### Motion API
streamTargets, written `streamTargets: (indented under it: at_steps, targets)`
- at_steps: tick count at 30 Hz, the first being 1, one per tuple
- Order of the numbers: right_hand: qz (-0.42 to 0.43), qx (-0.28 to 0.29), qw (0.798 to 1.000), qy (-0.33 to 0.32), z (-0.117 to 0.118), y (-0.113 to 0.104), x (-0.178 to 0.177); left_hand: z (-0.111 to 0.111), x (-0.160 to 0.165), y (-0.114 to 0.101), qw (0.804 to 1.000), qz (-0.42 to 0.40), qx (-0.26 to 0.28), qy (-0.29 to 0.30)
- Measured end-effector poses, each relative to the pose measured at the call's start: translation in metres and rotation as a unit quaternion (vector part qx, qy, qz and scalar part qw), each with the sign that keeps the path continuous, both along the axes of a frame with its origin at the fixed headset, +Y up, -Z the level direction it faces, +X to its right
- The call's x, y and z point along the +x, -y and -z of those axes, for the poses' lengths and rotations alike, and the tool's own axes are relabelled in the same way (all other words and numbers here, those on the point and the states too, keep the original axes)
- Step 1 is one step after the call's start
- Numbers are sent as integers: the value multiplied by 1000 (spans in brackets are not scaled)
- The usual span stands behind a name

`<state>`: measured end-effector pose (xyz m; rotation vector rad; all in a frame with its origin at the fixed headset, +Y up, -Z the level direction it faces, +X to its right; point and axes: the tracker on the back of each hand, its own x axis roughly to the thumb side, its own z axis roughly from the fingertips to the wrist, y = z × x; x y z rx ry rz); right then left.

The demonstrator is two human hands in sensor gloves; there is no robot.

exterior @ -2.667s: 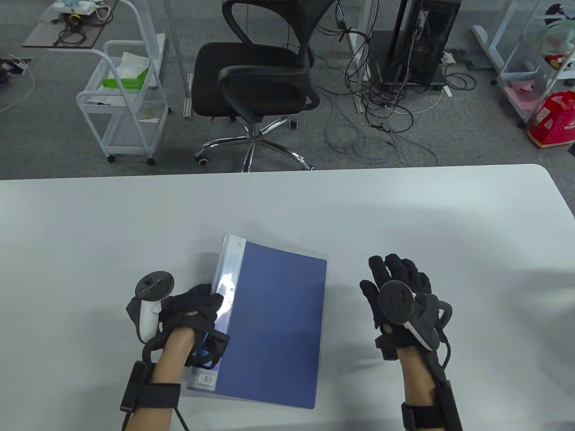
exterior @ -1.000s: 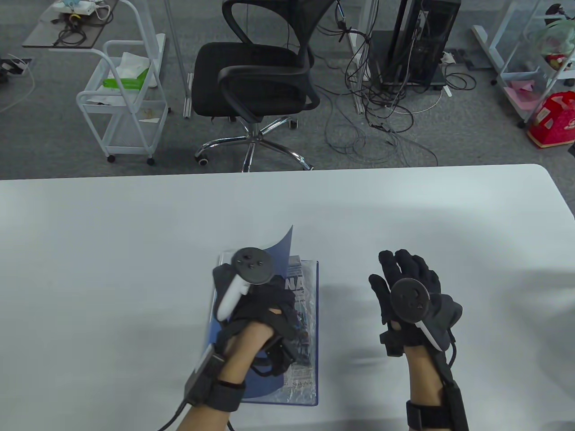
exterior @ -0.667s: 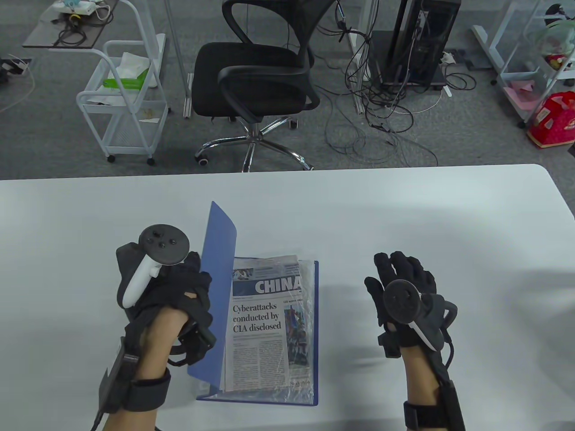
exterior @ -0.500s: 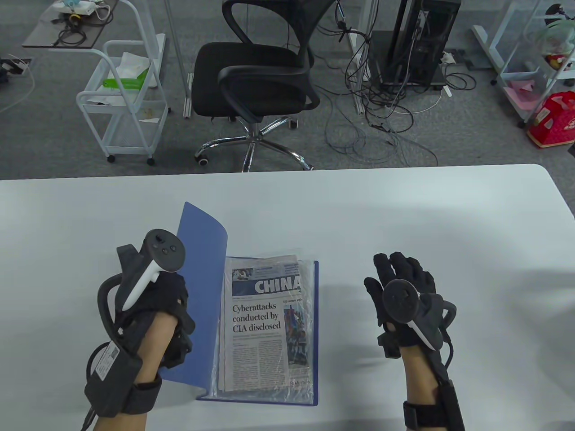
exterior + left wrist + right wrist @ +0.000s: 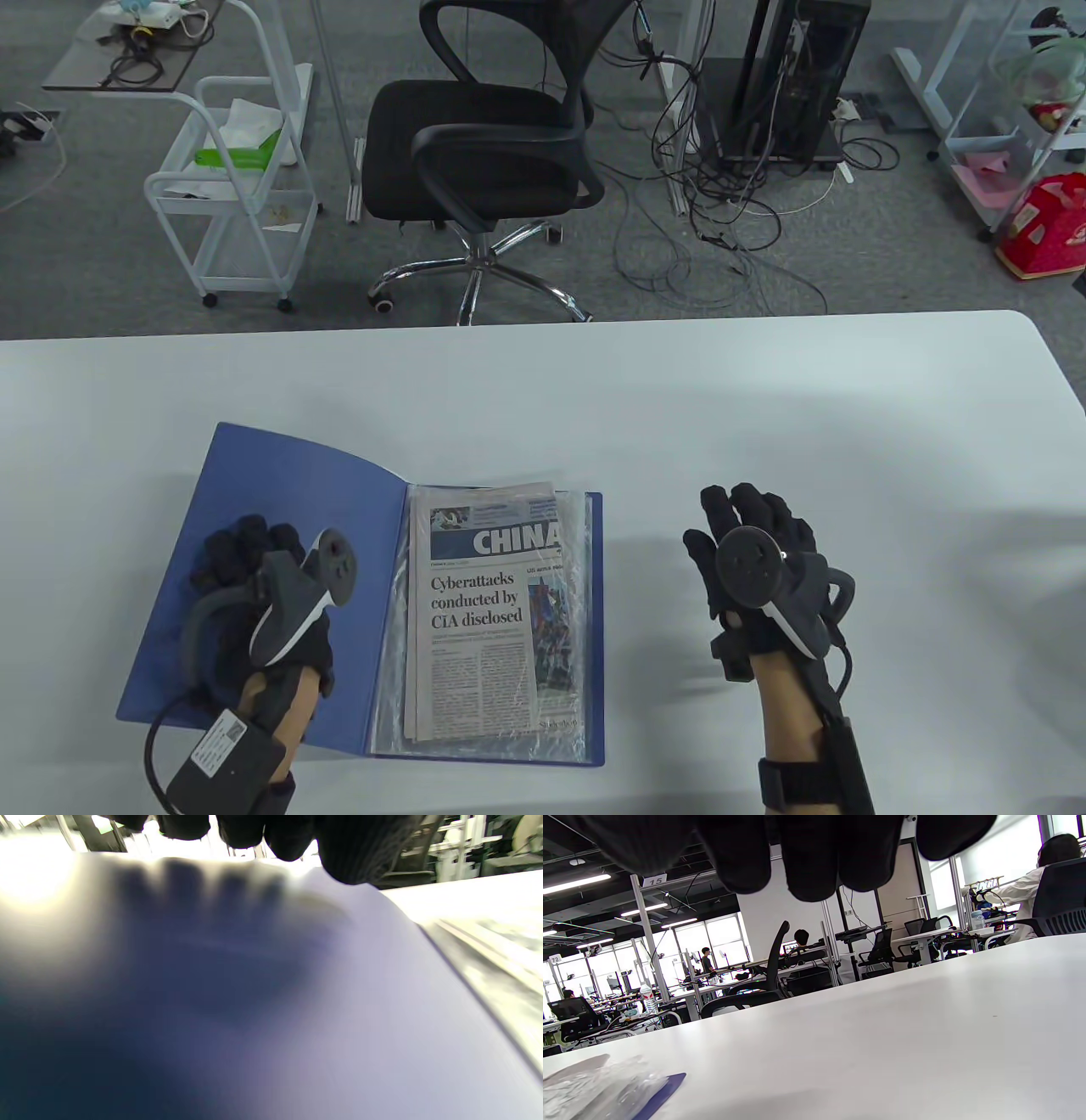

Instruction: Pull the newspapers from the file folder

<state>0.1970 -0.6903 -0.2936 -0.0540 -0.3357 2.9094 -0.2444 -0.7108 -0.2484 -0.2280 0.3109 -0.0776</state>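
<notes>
A blue file folder lies open on the white table. Its front cover is laid out flat to the left. A folded newspaper headed "CHINA" sits in a clear plastic sleeve on the right half. My left hand rests palm down on the opened cover, fingers spread; the left wrist view shows the blue cover right under the fingertips. My right hand hovers open over bare table to the right of the folder and holds nothing. The folder's corner and sleeve show in the right wrist view.
The white table stretches behind and to the right of the folder. Beyond its far edge stand a black office chair, a white cart and a tangle of cables on the floor.
My left hand swung the front cover from closed up and over to the left, and now presses it flat on the table. The newspaper came into view. The right hand barely moved.
</notes>
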Motion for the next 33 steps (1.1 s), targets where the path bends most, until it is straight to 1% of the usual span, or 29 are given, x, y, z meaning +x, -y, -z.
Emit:
streamTargets:
  at_steps: [1, 2, 4, 6, 11, 13, 15, 17, 18, 19, 20, 22, 24, 26, 28, 29, 30, 31, 33]
  targets:
    - [-1, -2, 1000, 0, 0, 1, 0, -2, 0, 14, 999, -47, -1, 4]
    - [-1, -4, 1000, 0, 0, 1, 0, -3, 0, 22, 997, -72, -2, 5]
    - [-1, -8, 1000, 0, 1, 3, 0, -6, 1, 35, 996, -87, -1, 13]
    - [-3, -14, 1000, -3, 1, 6, -2, -7, 3, 41, 996, -78, -16, 31]
    - [-4, -27, 1000, -13, 2, 11, -9, -11, 11, 43, 994, -78, -6, 71]
    - [1, -33, 999, -17, 2, 14, -12, -13, 21, 43, 986, -108, -23, 128]
    - [3, -39, 999, -20, 3, 16, -14, -15, 33, 44, 968, -161, -44, 188]
    - [2, -46, 999, -26, 3, 19, -17, -16, 46, 48, 934, -228, -86, 261]
    - [1, -50, 998, -29, 3, 21, -20, -18, 53, 50, 917, -252, -108, 291]
    - [3, -53, 998, -32, 3, 22, -22, -19, 59, 52, 904, -259, -130, 314]
    - [8, -58, 998, -37, 3, 24, -27, -21, 66, 54, 904, -230, -156, 326]
    - [14, -69, 996, -52, 2, 29, -37, -23, 74, 56, 906, -187, -165, 341]
    - [1, -78, 995, -67, 1, 32, -52, -24, 79, 60, 903, -171, -174, 354]
    - [-14, -85, 993, -79, 1, 33, -70, -24, 84, 65, 907, -151, -182, 349]
    - [-14, -89, 991, -98, 8, 32, -88, -24, 88, 67, 907, -138, -190, 350]
    - [-12, -97, 990, -104, 16, 31, -101, -23, 89, 67, 908, -143, -189, 345]
    - [-11, -100, 989, -104, 19, 31, -105, -23, 89, 67, 908, -143, -192, 343]
    - [-14, -109, 988, -111, 32, 31, -119, -23, 89, 67, 909, -142, -195, 342]
    - [-23, -129, 987, -94, 56, 34, -141, -23, 89, 68, 908, -147, -196, 339]
